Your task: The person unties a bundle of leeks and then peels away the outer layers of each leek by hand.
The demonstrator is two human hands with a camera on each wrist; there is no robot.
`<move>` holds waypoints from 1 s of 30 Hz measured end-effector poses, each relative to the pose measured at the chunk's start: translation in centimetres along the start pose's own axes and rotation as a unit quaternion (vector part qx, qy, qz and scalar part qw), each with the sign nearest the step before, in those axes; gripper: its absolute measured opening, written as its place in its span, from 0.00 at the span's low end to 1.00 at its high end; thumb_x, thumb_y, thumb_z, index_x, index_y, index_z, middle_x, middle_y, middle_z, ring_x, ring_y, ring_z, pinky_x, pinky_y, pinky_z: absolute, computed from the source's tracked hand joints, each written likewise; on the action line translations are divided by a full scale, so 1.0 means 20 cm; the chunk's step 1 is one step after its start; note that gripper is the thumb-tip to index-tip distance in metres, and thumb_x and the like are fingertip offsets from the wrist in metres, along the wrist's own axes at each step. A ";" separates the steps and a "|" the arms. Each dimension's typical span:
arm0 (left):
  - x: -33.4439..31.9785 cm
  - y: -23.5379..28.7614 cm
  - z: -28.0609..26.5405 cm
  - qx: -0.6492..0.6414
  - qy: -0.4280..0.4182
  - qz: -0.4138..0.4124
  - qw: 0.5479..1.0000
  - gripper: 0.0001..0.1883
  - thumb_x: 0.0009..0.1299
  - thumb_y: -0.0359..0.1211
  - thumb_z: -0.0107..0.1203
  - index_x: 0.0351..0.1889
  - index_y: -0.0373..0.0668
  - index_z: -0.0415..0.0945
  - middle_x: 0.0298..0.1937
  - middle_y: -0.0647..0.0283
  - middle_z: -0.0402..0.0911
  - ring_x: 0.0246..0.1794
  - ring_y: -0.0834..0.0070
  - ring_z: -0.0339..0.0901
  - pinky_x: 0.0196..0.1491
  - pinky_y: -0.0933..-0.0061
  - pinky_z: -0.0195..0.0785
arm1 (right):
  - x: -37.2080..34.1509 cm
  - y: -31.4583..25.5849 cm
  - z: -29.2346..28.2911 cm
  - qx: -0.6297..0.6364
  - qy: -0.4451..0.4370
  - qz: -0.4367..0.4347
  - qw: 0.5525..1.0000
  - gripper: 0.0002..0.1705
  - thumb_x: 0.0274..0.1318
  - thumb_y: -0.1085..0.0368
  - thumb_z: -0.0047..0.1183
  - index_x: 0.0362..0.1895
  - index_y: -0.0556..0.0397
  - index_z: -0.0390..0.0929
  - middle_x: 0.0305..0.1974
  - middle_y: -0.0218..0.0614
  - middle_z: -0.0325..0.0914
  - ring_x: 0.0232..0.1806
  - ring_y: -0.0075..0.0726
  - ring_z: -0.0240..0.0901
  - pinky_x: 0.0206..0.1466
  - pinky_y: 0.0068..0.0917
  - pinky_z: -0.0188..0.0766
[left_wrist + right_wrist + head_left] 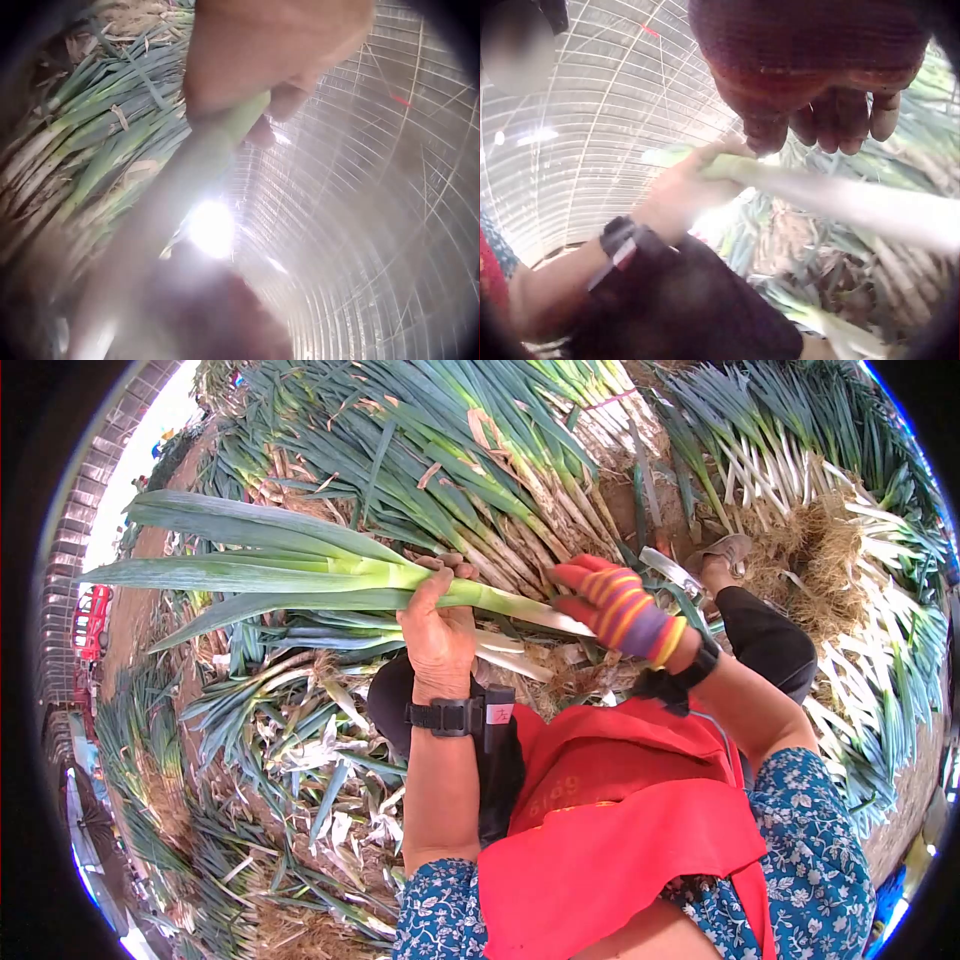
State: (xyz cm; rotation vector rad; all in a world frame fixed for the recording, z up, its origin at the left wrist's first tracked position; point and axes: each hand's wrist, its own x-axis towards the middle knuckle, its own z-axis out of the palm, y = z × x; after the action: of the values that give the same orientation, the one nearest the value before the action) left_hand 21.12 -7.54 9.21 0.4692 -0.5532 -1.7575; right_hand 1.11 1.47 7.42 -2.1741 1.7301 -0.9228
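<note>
My left hand grips a leek around its stalk where the leaves begin. Its long green leaves fan out to the left, and the pale shank points right. In the left wrist view the stalk runs down from under the curled fingers. My right hand, in a striped red, yellow and purple glove, is at the white end of the leek, partly covering it. From the right wrist, the gloved fingers reach down with their tips close above the pale shank, not wrapped round it.
Heaped leeks lie in front, their pale ends towards me. More leeks with bushy roots are piled at the right. Loose leaves and peelings litter the ground at the left. My shoe stands between the heaps; a red apron covers my lap.
</note>
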 end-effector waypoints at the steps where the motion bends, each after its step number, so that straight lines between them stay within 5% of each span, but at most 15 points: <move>1: 0.00 0.01 0.01 0.001 0.001 0.002 1.000 0.12 0.55 0.18 0.50 0.36 0.39 0.70 0.33 0.58 0.74 0.34 0.67 0.73 0.46 0.62 0.67 | 0.04 -0.06 0.04 0.021 0.055 -0.043 0.997 0.26 0.43 0.60 0.63 0.48 0.55 0.73 0.37 0.44 0.76 0.40 0.47 0.72 0.42 0.33 0.69; 5: -0.02 0.02 0.02 -0.016 -0.033 -0.025 0.999 0.11 0.57 0.19 0.50 0.37 0.38 0.70 0.36 0.55 0.75 0.36 0.66 0.76 0.49 0.62 0.68 | 0.08 -0.09 0.09 0.109 0.011 0.001 0.994 0.28 0.42 0.60 0.65 0.49 0.57 0.72 0.37 0.40 0.77 0.35 0.38 0.73 0.40 0.27 0.69; 7: -0.02 0.03 0.03 -0.022 -0.088 -0.023 0.996 0.09 0.61 0.23 0.53 0.39 0.37 0.70 0.38 0.53 0.75 0.37 0.65 0.76 0.49 0.62 0.69 | 0.02 -0.01 0.05 0.284 -0.252 0.128 0.916 0.31 0.40 0.53 0.64 0.47 0.58 0.73 0.33 0.50 0.78 0.36 0.50 0.75 0.40 0.33 0.69; 8: -0.02 0.03 0.03 -0.023 -0.088 -0.023 0.996 0.09 0.61 0.23 0.53 0.39 0.37 0.70 0.38 0.53 0.75 0.37 0.65 0.76 0.49 0.62 0.69 | 0.00 0.00 0.05 0.357 -0.294 0.215 0.860 0.29 0.38 0.56 0.65 0.45 0.59 0.74 0.30 0.48 0.78 0.30 0.44 0.76 0.36 0.31 0.69; 9: -0.01 0.01 0.03 0.002 -0.046 -0.051 0.998 0.09 0.63 0.28 0.53 0.40 0.37 0.69 0.40 0.53 0.75 0.43 0.63 0.74 0.53 0.60 0.64 | -0.03 0.00 0.10 0.356 -0.293 0.216 0.861 0.29 0.38 0.56 0.65 0.45 0.59 0.74 0.30 0.48 0.78 0.30 0.44 0.76 0.36 0.31 0.69; 11: 0.00 -0.03 0.04 0.028 -0.009 -0.082 0.996 0.11 0.66 0.33 0.52 0.42 0.37 0.69 0.42 0.52 0.74 0.48 0.62 0.71 0.57 0.58 0.60 | -0.09 0.00 0.22 0.238 -0.097 0.195 0.947 0.28 0.36 0.56 0.66 0.43 0.58 0.75 0.27 0.50 0.77 0.29 0.44 0.76 0.33 0.33 0.69; 13: 0.00 -0.07 0.05 0.046 0.021 -0.174 0.983 0.17 0.68 0.40 0.50 0.46 0.35 0.67 0.46 0.50 0.74 0.53 0.59 0.70 0.58 0.59 0.60 | -0.07 -0.04 0.26 0.239 -0.055 0.221 0.944 0.27 0.37 0.56 0.65 0.42 0.57 0.75 0.26 0.51 0.76 0.29 0.49 0.76 0.32 0.35 0.69; 15: -0.01 -0.11 0.05 0.070 0.032 -0.149 0.986 0.17 0.69 0.37 0.49 0.48 0.34 0.66 0.47 0.49 0.73 0.52 0.59 0.70 0.59 0.60 0.59 | -0.04 -0.07 0.31 0.156 0.000 0.258 0.953 0.26 0.38 0.54 0.64 0.40 0.57 0.75 0.25 0.51 0.76 0.30 0.53 0.75 0.32 0.38 0.69; 20: 0.01 -0.14 0.04 0.063 0.056 -0.130 0.988 0.13 0.65 0.28 0.44 0.47 0.34 0.65 0.47 0.51 0.73 0.51 0.59 0.70 0.57 0.60 0.60 | -0.03 -0.10 0.34 0.051 0.003 0.255 0.966 0.24 0.40 0.55 0.61 0.40 0.55 0.74 0.24 0.48 0.76 0.28 0.52 0.75 0.30 0.40 0.69; 22: 0.01 -0.15 0.04 0.059 0.061 -0.130 0.988 0.13 0.64 0.25 0.43 0.47 0.35 0.63 0.45 0.51 0.73 0.49 0.60 0.71 0.56 0.59 0.61 | -0.05 -0.07 0.36 0.005 0.069 0.167 0.984 0.21 0.41 0.56 0.60 0.40 0.54 0.73 0.24 0.47 0.75 0.27 0.52 0.74 0.28 0.41 0.68; 25: 0.02 -0.17 0.06 0.089 0.078 -0.131 0.984 0.14 0.62 0.24 0.41 0.45 0.33 0.66 0.47 0.49 0.72 0.53 0.56 0.70 0.57 0.57 0.60 | -0.05 -0.06 0.34 -0.028 0.066 0.152 0.986 0.19 0.41 0.57 0.59 0.38 0.53 0.73 0.24 0.46 0.75 0.27 0.53 0.73 0.28 0.41 0.68; 30: 0.00 -0.22 0.06 0.129 0.048 -0.087 0.987 0.18 0.56 0.17 0.36 0.45 0.32 0.66 0.46 0.50 0.73 0.51 0.55 0.72 0.55 0.56 0.63 | -0.04 -0.06 0.24 0.038 0.004 0.213 0.976 0.21 0.40 0.58 0.61 0.38 0.56 0.74 0.25 0.48 0.76 0.28 0.52 0.74 0.28 0.38 0.68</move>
State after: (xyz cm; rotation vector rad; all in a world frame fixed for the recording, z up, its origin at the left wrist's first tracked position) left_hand 16.92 -6.51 7.50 0.7995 -0.6921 -1.8247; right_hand 4.76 1.65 4.06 -1.6536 2.0139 -0.8650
